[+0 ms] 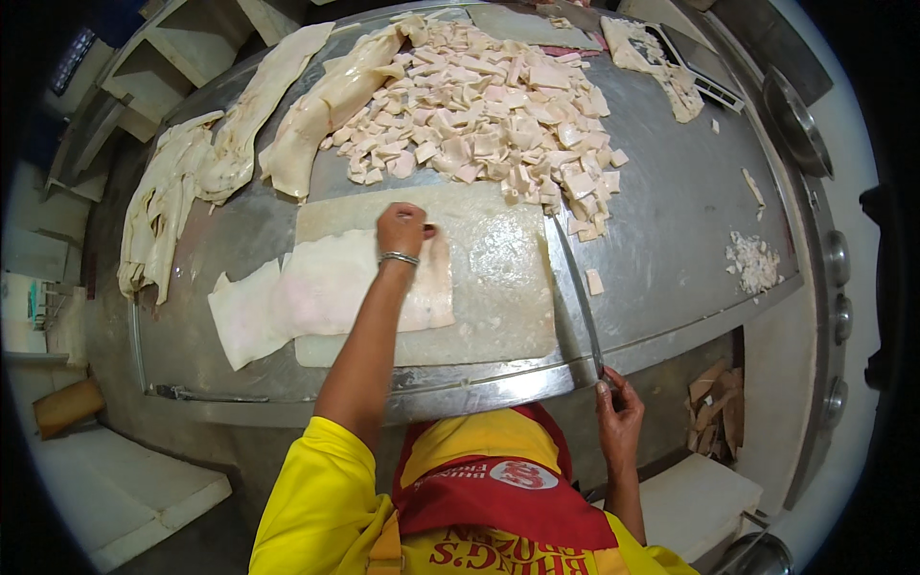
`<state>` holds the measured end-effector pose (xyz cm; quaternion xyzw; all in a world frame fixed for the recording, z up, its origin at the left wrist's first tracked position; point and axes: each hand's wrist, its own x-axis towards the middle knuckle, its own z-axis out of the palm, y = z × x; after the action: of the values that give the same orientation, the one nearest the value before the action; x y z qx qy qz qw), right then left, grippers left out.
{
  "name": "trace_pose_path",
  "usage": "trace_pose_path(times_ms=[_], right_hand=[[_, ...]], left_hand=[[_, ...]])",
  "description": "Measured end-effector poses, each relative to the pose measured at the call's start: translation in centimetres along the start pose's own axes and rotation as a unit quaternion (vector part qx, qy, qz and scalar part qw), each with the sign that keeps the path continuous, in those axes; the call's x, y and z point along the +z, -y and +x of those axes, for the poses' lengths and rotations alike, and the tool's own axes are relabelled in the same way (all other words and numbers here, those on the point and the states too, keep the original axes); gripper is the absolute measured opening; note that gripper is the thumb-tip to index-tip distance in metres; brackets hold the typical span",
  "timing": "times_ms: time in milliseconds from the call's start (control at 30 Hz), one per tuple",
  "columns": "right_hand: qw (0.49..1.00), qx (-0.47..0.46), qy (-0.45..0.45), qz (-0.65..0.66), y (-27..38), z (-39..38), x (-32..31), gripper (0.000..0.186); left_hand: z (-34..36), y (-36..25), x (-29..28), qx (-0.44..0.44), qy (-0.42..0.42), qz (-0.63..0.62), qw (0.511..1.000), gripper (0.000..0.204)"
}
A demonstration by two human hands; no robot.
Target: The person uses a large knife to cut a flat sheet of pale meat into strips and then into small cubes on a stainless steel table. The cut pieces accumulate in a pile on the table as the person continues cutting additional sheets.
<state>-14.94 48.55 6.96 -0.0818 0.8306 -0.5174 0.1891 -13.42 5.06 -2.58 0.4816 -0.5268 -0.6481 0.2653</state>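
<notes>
A wide, pale sheet of what looks like pork skin lies partly on a whitish cutting board and hangs past its left side onto the steel table. My left hand, with a metal bracelet at the wrist, is closed in a fist over the sheet's upper right part; whatever its fingers hold is hidden. At the table's front edge, my right hand grips the near end of a long knife. The blade points away from me along the board's right side, its tip near the cut pieces.
Beyond the board spreads a big heap of cut pale pieces. More uncut sheets lie at the left. A scale stands at the far right, with scraps beside it. A small pile of white bits sits near the right edge.
</notes>
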Motion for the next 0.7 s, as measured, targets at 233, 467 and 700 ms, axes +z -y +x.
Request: trace_pose_path(times_ms=[233,467,700], right_hand=[[0.999,-0.019,0.031,-0.001,1.7,0.8,0.2,0.034],[0.981,-0.07,0.168,-0.067,3.5,2.6,2.1,0.034],[0.968,-0.07,0.212,-0.118,4.5,1.2,6.6,0.034]], left_hand=[[-6.7,-0.7,0.9,0.298,0.065,0.152,0.94,0.035],[-15.7,1.7,-9.2,0.366,0.08,0.501,0.78,0.035],[-15.3,2.6,-10.1,0.398,0.082,0.45,0.795,0.037]])
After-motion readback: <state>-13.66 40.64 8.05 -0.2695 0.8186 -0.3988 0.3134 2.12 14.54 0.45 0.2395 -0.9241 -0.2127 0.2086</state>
